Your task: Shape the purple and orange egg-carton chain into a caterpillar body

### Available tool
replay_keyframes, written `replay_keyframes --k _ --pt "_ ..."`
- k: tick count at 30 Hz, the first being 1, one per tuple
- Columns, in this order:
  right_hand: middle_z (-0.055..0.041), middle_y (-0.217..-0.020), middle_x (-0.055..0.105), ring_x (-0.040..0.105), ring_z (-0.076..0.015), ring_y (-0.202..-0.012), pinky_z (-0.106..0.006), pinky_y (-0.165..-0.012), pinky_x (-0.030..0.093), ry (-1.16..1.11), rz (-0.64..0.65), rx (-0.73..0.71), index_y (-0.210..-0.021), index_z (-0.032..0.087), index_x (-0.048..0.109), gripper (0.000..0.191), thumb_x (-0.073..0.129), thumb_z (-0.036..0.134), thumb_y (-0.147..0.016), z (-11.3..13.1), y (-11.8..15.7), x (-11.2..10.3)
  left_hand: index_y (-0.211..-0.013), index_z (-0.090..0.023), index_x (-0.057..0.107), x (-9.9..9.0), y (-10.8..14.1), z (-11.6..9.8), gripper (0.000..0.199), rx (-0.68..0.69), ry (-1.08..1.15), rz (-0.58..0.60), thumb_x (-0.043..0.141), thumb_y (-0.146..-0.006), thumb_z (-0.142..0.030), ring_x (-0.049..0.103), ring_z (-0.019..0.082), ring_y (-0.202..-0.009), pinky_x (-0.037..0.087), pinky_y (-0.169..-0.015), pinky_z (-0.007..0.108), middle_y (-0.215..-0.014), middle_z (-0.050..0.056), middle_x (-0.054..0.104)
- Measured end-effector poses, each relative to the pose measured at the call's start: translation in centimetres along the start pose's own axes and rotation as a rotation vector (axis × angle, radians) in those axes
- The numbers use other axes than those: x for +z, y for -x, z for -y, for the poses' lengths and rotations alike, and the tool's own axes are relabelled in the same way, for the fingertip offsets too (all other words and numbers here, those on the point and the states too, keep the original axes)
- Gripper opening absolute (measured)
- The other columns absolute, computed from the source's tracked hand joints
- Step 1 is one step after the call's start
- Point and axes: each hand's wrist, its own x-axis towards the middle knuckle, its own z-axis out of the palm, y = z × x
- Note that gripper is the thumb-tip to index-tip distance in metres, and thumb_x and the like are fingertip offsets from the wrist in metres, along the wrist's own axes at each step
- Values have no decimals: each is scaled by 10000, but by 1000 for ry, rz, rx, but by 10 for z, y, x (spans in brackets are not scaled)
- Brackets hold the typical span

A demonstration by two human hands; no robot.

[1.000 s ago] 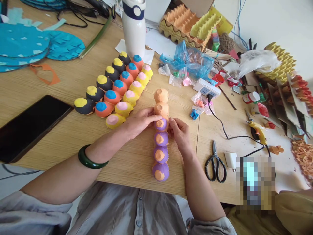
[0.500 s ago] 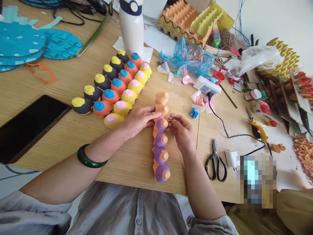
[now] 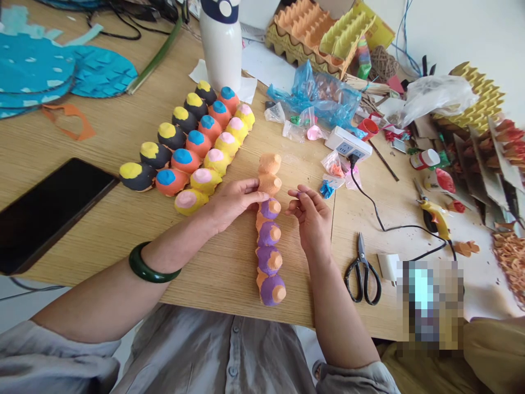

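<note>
Right hand (image 3: pixel 312 216) has drawn off the egg-tray strip (image 3: pixel 270 257), fingertips together on an apparent purple bit (image 3: pixel 299 195). Left hand (image 3: pixel 232 205) clamps the strip, presumably steadying it, lengthwise from the table edge (image 3: pixel 229 306). Painted rows (image 3: pixel 197 143) lie beyond, left.

The left hand (image 3: pixel 229 206) holds a strip of egg carton (image 3: pixel 267 261) from its left side, thumb on the edge near the topmost purple cup. The four near cups are purple with orange tips; the two far cups are all orange. The right hand (image 3: pixel 314 221) is just beside the strip, not touching it, its fingers pinching a small purple bit. On the bench (image 3: pixel 221 268), painted egg cups (image 3: pixel 198 143) stand in three rows between a black phone (image 3: pixel 53 210) and the strip; scissors (image 3: pixel 361 273) lie to the right.
</note>
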Motion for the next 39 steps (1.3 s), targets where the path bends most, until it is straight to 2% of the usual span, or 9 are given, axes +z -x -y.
replay_keyframes --k 4,8,11,15,19,24,29,33,39 --pt "46 -625 606 425 -84 -494 -226 -458 405 -59 92 96 -890 200 718 256 804 431 -823 6 1 1 -937 -200 777 -12 -1 1 311 144 -507 -63 740 -879 -504 717 249 -848 526 -752 358 -940 63 816" --pt "99 -570 408 304 -86 -470 -227 -428 328 -76 170 163 -944 205 716 251 768 443 -885 9 4 3 -791 -220 737 -17 4 -5 379 290 -959 -354 741 -916 -578 665 237 -729 431 -656 352 -800 67 781" --pt "96 -596 391 338 -104 -504 -228 -437 325 -48 169 73 -1040 220 720 257 758 445 -922 9 9 6 -879 -222 764 -9 8 -6 231 544 -917 -407 724 -968 -432 671 202 -735 485 -683 324 -866 46 801" --pt "89 -630 469 390 -113 -531 -238 -463 358 14 202 -22 -1216 251 708 367 771 488 -944 8 16 8 -1032 -219 823 7 13 0 143 798 -709 -214 726 -1001 -320 744 190 -875 574 -847 306 -984 43 832" --pt "74 -670 562 457 -116 -540 -258 -480 381 131 205 -66 -1347 284 688 492 770 570 -955 6 23 9 -1045 -242 844 15 16 6 158 767 -683 -197 773 -995 -374 756 225 -987 575 -953 343 -1020 60 842" --pt "74 -626 585 469 -118 -504 -270 -479 389 223 210 -86 -1354 278 702 535 735 649 -970 4 27 10 -963 -259 844 13 17 10 163 791 -722 -178 741 -1020 -371 747 235 -966 563 -934 363 -969 50 849" --pt "48 -626 597 502 -133 -521 -291 -508 435 267 219 -126 -1202 284 776 461 688 683 -989 6 27 10 -873 -234 802 13 18 9 219 845 -807 -206 681 -1046 -293 710 218 -845 524 -824 348 -873 51 819" --pt "24 -764 695 574 -128 -602 -301 -598 528 269 226 -195 -1111 281 788 383 841 597 -902 9 26 8 -802 -223 755 14 19 4 254 821 -783 -243 691 -1037 -296 688 198 -798 505 -788 327 -788 33 771" --pt "23 -723 699 572 -121 -555 -294 -555 553 187 213 -94 -963 247 779 364 849 596 -887 5 21 7 -858 -222 779 14 21 -1 302 714 -682 -243 607 -1082 -327 713 195 -842 536 -825 313 -845 39 793"
